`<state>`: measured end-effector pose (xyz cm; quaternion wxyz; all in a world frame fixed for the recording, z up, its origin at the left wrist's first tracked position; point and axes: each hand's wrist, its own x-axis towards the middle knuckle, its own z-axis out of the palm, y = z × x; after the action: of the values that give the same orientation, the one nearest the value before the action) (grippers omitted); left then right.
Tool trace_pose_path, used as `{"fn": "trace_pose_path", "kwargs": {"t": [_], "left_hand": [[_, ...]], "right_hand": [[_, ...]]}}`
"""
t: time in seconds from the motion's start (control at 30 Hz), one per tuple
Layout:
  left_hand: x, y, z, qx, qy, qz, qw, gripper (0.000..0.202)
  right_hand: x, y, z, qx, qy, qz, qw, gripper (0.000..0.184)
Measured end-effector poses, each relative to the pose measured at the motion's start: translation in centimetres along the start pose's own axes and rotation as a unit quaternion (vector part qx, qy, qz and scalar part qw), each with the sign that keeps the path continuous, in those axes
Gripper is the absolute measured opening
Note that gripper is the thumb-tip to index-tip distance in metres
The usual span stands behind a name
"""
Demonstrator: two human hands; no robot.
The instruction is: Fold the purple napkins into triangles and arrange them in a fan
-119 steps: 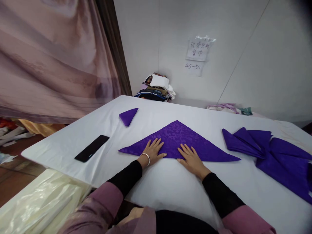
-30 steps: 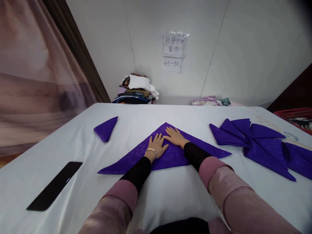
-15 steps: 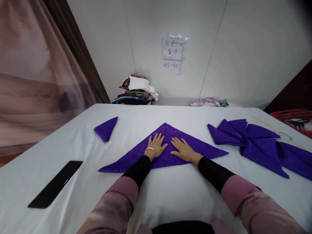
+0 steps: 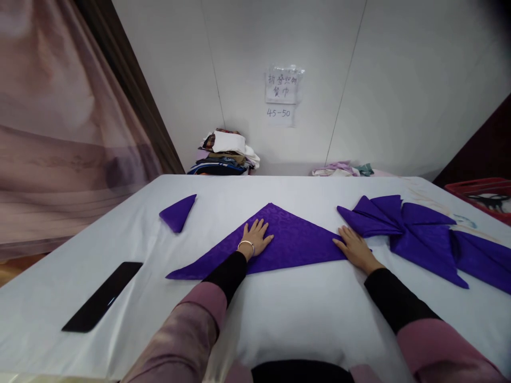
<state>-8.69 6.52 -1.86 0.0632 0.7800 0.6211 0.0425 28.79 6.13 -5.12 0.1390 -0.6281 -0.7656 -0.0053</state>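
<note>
A purple patterned napkin (image 4: 291, 236), folded into a wide triangle, lies flat on the white-covered table with its peak pointing away from me. My left hand (image 4: 255, 238), with a bracelet at the wrist, rests flat on the napkin left of its middle, fingers spread. Over the napkin's right corner lies my right hand (image 4: 356, 249), fingers stretched out and palm down; it covers most of that corner. Nothing is gripped in either hand.
Several folded purple napkins (image 4: 423, 239) lie at the right. A small folded purple piece (image 4: 178, 214) and a black phone-like slab (image 4: 102, 297) are on the left. Behind the table are piled clothes (image 4: 225, 154); a red basket (image 4: 479, 187) stands far right.
My right hand has slid rightward along the napkin from near its middle to its right corner. My left hand stays in place on the cloth. The view has shifted slightly.
</note>
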Motion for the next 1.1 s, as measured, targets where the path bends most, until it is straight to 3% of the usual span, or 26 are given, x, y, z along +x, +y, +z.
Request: {"fn": "trace_pose_path", "kwargs": {"t": [0.13,0.2,0.33,0.57,0.87,1.1], "left_hand": [[1.3,-0.3,-0.7,-0.026,0.036,-0.046,0.998,0.053],[2.6,-0.5,-1.3,-0.037,0.068,-0.091,0.993,0.047],[6.3,-1.0,-2.1,-0.043,0.081,-0.156,0.983,0.044],[11.5,-1.8,-2.0,-0.094,0.068,-0.243,0.963,0.029],[12.2,-2.2,-1.4,-0.196,0.111,-0.227,0.948,0.019],[12.2,-1.9,-1.4,-0.219,0.103,-0.212,0.947,0.018]], "right_hand": [[-1.0,-1.1,-1.1,0.068,0.096,-0.034,0.993,0.057],[-1.0,-2.5,-1.7,0.091,0.108,-0.070,0.987,0.051],[-0.7,-4.1,-1.7,0.090,0.053,-0.122,0.987,0.046],[-0.5,-2.9,-0.3,0.087,0.017,-0.090,0.992,0.050],[-0.7,-3.0,-0.3,0.095,0.031,-0.090,0.991,0.049],[-0.7,-2.8,-0.2,0.106,0.060,-0.104,0.987,0.042]]}}
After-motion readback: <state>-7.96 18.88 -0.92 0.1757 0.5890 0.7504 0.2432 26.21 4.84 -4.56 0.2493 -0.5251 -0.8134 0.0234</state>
